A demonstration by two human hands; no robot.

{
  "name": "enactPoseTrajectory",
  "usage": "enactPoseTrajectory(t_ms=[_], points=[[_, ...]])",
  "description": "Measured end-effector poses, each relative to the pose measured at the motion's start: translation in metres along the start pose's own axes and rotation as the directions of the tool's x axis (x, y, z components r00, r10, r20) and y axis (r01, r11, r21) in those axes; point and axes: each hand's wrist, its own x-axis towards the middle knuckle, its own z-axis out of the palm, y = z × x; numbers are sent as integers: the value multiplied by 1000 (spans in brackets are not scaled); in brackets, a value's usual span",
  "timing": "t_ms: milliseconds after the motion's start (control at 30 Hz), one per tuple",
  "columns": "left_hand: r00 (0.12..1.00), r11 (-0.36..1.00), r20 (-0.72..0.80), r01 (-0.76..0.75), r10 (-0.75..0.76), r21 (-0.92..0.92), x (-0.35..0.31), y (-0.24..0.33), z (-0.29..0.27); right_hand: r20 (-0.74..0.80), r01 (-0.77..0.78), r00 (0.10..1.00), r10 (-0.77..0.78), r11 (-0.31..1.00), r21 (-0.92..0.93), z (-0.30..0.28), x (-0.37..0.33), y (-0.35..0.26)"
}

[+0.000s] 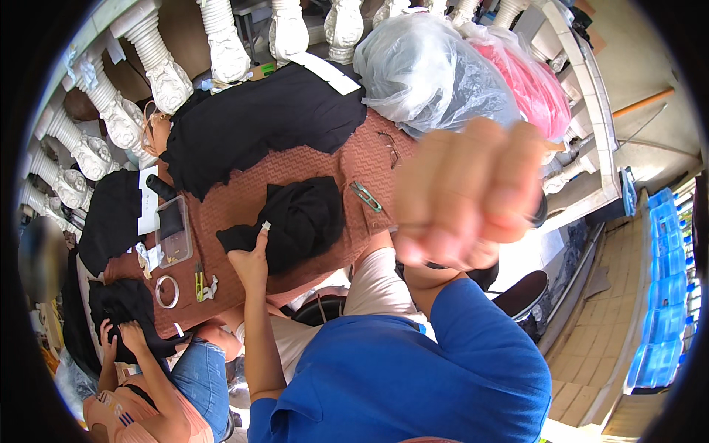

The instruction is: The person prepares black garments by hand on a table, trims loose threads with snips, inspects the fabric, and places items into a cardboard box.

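Blk cloth (306, 221), under L hand (249, 260) thumb, R hand (467, 196) apart, blurred

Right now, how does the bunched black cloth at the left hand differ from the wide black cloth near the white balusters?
The bunched black cloth is smaller and heaped up; the wide black cloth is spread out. The left hand grips the bunched cloth's edge; no hand touches the wide cloth. A white strip lies on the wide cloth; the bunched cloth shows only a small white bit. Both lie on the textured brown tablecloth.

Black cloth (306, 221) in crumpled folds on brown tablecloth (229, 203)
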Motion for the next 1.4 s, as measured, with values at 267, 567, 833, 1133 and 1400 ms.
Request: enactPoseTrajectory(t_ms=[267,567,833,1133,1400], points=[[1000,997,-15,19,-17,74,-3,-4,-2,-67,77,996,-62,966,247,25,10,-47],[962,941,18,270,-272,-204,1,7,-7,106,6,992,-69,864,504,23,5,-41],[875,778,194,483,-443,-402,7,24,-13,331,-124,933,-140,740,661,24,5,-46],[778,585,351,625,-521,-516,16,27,-14,299,-179,953,-55,694,698,26,-16,-8],[827,642,279,556,-488,-527,9,32,-21,-404,-868,475,782,493,-66,12,-166,132]])
